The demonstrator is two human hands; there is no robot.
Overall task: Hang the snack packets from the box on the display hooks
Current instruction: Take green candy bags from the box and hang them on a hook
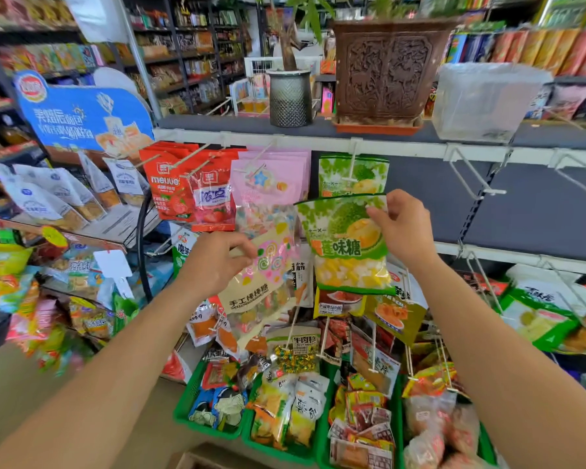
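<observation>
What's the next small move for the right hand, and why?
Probably lift the durian packet and slide its top onto the hook just above. The right hand pinches its top corner right below that hook, where matching green packets already hang. The left hand holds a lollipop packet, so that one likely waits.
</observation>
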